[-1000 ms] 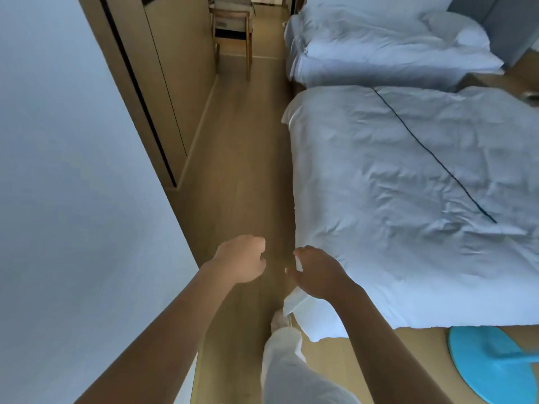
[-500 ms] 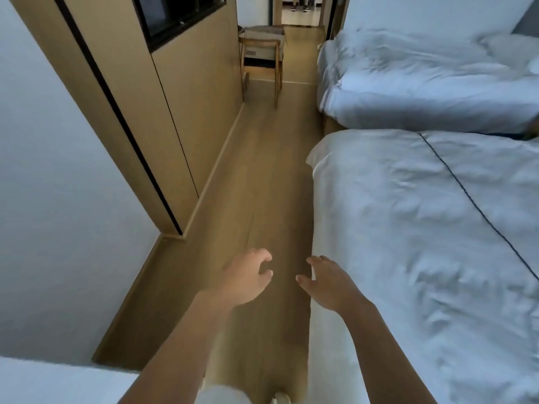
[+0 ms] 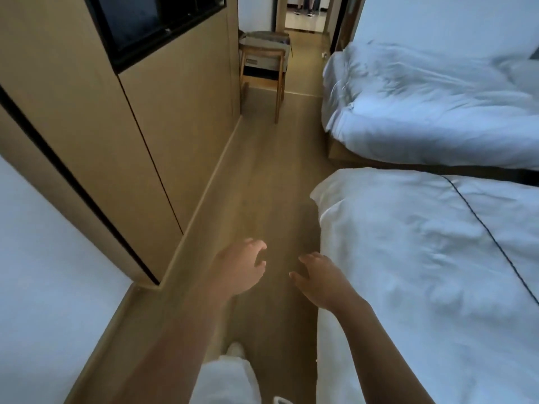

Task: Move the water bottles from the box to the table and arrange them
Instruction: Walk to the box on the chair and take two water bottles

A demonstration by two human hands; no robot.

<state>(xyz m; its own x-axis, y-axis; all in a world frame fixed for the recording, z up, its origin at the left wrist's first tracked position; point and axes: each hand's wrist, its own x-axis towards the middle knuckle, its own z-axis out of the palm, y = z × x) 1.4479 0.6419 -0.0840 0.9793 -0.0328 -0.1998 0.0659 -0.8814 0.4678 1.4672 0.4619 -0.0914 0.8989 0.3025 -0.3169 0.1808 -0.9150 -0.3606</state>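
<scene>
Walking has brought the stool with its box nearer, and both hands, left hand and right hand, hang loose and empty ahead for balance; no bottles visible yet.

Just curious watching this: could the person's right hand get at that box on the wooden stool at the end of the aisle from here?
Probably not yet. The right hand hangs empty beside the near bed, while the box on the stool sits far down the floor. Nothing blocks the aisle; they would need to walk closer.
</scene>
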